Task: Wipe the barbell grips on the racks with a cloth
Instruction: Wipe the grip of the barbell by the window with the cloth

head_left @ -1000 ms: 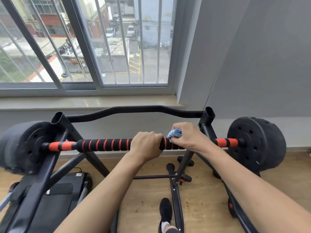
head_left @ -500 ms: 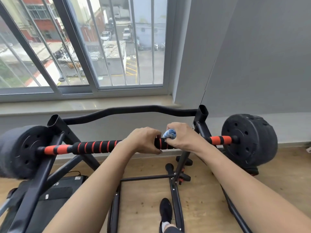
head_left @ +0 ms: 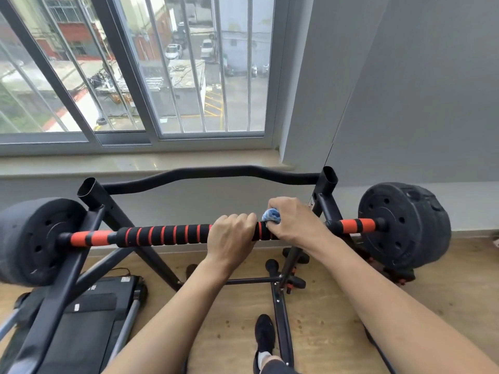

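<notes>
Your left hand (head_left: 232, 236) wraps the barbell's striped foam grip (head_left: 164, 234). Your right hand (head_left: 293, 221) presses a soft blue cloth (head_left: 270, 215) around it; the foam likely yields slightly.

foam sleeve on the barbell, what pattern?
Black foam sleeve ringed with thin orange-red stripes, clearest in the head view.

Both hands (head_left: 233, 236) on striped grip (head_left: 164, 234)

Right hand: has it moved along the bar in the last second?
Yes, slightly: the right hand, with the cloth, has slid left along the foam grip, away from the right rack upright, towards the left hand.
</notes>
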{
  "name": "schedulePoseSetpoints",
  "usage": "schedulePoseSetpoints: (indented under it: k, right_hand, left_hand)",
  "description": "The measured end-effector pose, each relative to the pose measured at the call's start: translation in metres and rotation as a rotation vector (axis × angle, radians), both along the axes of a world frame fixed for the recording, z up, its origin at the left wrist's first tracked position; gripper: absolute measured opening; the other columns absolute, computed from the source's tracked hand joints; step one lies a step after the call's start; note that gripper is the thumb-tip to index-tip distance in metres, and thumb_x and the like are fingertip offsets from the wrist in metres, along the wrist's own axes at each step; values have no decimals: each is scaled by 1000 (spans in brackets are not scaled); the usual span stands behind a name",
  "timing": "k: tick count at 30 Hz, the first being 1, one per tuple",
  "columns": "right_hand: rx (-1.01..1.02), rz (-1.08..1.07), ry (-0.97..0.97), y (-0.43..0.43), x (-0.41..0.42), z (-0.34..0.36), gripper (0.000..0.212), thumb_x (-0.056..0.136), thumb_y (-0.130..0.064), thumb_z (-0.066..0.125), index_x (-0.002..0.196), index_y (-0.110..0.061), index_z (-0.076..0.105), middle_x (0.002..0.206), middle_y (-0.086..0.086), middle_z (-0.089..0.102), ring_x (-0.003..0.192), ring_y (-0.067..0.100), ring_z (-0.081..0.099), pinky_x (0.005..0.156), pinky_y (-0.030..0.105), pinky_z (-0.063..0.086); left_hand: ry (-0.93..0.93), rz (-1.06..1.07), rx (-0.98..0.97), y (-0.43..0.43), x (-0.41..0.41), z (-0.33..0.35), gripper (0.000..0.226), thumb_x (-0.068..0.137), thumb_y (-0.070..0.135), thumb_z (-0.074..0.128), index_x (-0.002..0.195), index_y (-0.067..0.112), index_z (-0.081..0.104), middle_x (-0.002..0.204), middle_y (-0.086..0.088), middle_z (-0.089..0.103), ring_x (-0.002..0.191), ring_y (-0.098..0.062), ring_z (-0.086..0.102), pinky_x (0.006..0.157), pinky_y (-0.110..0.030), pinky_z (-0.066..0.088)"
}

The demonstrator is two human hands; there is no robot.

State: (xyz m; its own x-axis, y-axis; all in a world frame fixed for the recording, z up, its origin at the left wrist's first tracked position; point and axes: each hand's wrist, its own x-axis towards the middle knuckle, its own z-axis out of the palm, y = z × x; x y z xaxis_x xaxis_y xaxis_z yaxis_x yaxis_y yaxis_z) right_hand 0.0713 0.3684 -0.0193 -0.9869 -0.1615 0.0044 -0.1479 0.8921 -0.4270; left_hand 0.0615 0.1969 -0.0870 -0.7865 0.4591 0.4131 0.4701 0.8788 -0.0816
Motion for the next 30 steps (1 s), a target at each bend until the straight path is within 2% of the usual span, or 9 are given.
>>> schedulePoseSetpoints:
  k: [4, 8, 12, 14, 17, 20, 24, 28, 30]
  right_hand:
    - [-49, -12, -82, 3, -2, 3, 23, 89, -27, 67, 75, -28, 49, 79, -4, 57, 75, 18, 57, 56, 25, 34]
    - [-101, 48, -173, 9, 0, 13, 12, 86, -25, 69, 80, -22, 60, 80, -3, 61, 76, 15, 59, 60, 25, 40]
    - [-100, 77, -224, 11, 1, 21, 19, 85, -22, 72, 75, -27, 56, 81, -3, 61, 74, 12, 58, 59, 23, 38]
    - [-103, 51, -214, 9, 0, 17, 17, 86, -21, 71, 76, -24, 57, 84, 0, 62, 76, 17, 60, 58, 24, 39]
    - [-79, 2, -152, 1, 1, 6, 12, 91, -22, 68, 85, -19, 58, 87, 1, 60, 76, 18, 60, 57, 25, 39]
    - [-66, -32, -152, -3, -2, 1, 10, 93, -25, 67, 91, -17, 61, 91, 2, 61, 80, 20, 62, 66, 32, 52]
    - [-59, -10, -217, 3, -14, 3, 9, 92, -25, 68, 91, -15, 68, 89, 3, 67, 81, 21, 65, 77, 42, 59]
    - [59, -11, -108, 6, -22, 1, 15, 92, -19, 68, 82, -10, 62, 86, 8, 65, 77, 25, 64, 63, 33, 48]
    - [66, -16, 26, 14, -20, 2, 17, 94, -24, 69, 83, -15, 59, 92, 4, 62, 81, 22, 60, 64, 30, 41]
  left_hand:
    - [-79, 21, 13, 2, 4, 4, 38, 74, 11, 75, 82, 22, 40, 68, -1, 61, 58, -26, 59, 53, -32, 34]
    - [-520, 14, -4, -3, -13, 28, 42, 81, 42, 76, 102, 25, 43, 93, 5, 57, 82, -20, 61, 70, -34, 53]
    - [-812, -11, -83, 4, -27, 39, 27, 85, 42, 75, 104, 27, 62, 86, 4, 65, 79, -16, 65, 73, -30, 58]
    - [-707, -9, -83, 5, -20, 36, 16, 90, 39, 71, 98, 26, 65, 79, 5, 65, 71, -15, 65, 65, -28, 55]
    - [-340, -7, -71, 2, -2, 22, 13, 92, 38, 65, 94, 26, 65, 76, 5, 65, 67, -21, 65, 62, -32, 53]
    - [-146, 3, -47, 4, 12, 8, 13, 80, 24, 75, 79, 21, 63, 64, 2, 65, 53, -26, 63, 50, -30, 40]
    - [-78, -23, 41, 6, 19, 3, 22, 73, 14, 78, 73, 19, 56, 61, 0, 61, 50, -24, 58, 51, -30, 37]
    - [-124, -60, 70, 2, 24, 5, 26, 83, 42, 71, 88, 24, 53, 78, 5, 61, 67, -20, 58, 59, -34, 46]
    - [-81, -103, 57, 1, 30, 4, 26, 86, 41, 70, 96, 22, 55, 89, 3, 59, 78, -21, 56, 68, -36, 48]
